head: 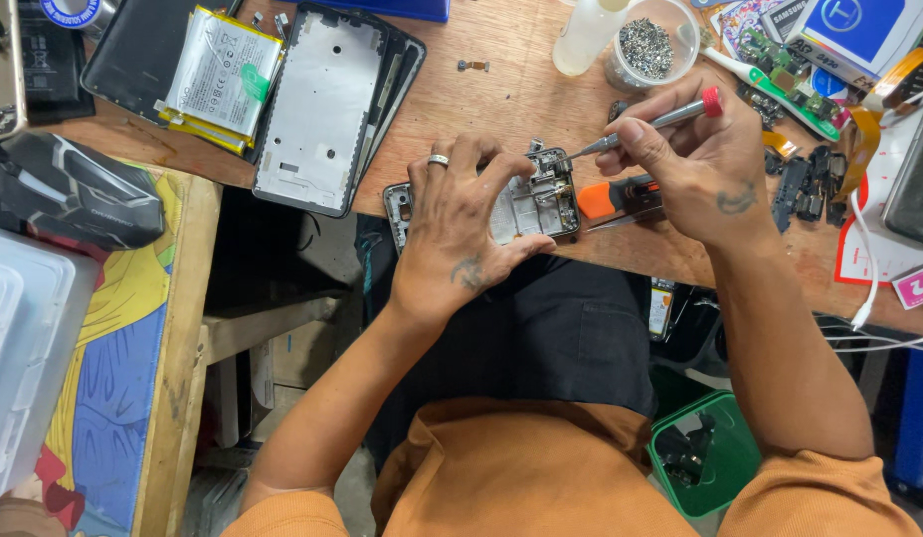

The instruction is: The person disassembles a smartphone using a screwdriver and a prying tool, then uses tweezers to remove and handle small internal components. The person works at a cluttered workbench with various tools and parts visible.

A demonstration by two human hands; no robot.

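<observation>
My left hand (pixel 460 231), a ring on one finger, lies over an opened phone body (pixel 534 202) at the near edge of the wooden bench and grips it. My right hand (pixel 692 169) holds a slim metal screwdriver with a red cap (pixel 652 122). The screwdriver's tip rests on the phone's upper right corner, by the circuit board. My left palm hides much of the phone.
A grey phone frame (pixel 317 109) and a battery (pixel 221 70) lie at back left. A clear cup of small screws (pixel 647 47) and a white bottle (pixel 586 35) stand behind. An orange-handled tool (pixel 609 197) lies beside the phone; loose parts (pixel 805 184) sit right. A green bin (pixel 715 452) is below.
</observation>
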